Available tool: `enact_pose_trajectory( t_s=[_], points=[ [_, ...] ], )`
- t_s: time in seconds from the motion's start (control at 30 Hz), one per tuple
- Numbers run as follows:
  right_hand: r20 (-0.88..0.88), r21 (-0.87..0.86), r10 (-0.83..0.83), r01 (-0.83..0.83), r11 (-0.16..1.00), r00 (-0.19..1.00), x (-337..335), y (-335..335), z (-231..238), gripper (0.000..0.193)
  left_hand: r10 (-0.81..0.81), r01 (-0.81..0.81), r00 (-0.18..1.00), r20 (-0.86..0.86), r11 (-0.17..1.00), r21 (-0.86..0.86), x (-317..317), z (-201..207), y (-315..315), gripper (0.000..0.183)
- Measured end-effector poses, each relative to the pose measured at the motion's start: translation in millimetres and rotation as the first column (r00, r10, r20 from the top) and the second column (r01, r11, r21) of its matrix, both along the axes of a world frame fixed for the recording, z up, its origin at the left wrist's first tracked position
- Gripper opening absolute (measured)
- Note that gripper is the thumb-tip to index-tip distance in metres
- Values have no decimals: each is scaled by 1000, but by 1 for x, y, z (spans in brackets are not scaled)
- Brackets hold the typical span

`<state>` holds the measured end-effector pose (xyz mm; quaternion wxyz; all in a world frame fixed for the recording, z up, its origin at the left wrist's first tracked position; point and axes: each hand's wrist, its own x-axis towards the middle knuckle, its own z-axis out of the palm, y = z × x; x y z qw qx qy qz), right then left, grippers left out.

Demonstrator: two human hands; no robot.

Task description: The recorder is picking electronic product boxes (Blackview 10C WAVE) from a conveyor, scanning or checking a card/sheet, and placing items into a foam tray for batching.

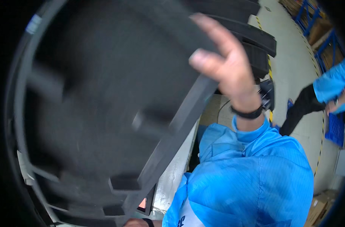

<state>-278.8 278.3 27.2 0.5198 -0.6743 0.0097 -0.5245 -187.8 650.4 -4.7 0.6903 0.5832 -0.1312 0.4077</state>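
Observation:
A big black tray (104, 94) with a raised rim and several block-like projections inside fills the left and middle of the view, tilted up close and blurred. My right hand (229, 64), with a black wristband, is at the tray's right corner. Its thumb reaches over the rim and its index finger stretches along the edge; the other fingers are out of sight. At the bottom edge, only a sliver of my left hand (134, 223) shows beside the tray's lower corner, with a dark band at the wrist. Its fingers are hidden.
Behind my right hand stand stacked black trays (252, 38). Under the held tray shows a silvery-white surface (172, 178). A person in a blue sleeve (333, 81) stands at the right, near a blue crate (334, 128). Blue racks (327, 47) and cardboard boxes (320, 208) line that side.

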Motion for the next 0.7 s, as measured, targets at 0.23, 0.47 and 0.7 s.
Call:
enact_pose_trajectory(
  t_s=[0.23, 0.47, 0.7],
  points=[
    [412, 553, -714, 467, 690, 566, -255, -89, -70, 52, -583, 457, 807, 88, 713, 531, 22, -31, -46, 68],
    [-97, 664, -995, 745, -71, -8, -394, -42, -259, 56, -507, 649, 740, -443, 712, 270, -1, -95, -27, 39],
    [-332, 746, -905, 661, -80, 266, -319, -76, -366, 56, -426, 632, 724, -542, 724, 276, 33, -104, -21, 30]
  ],
)
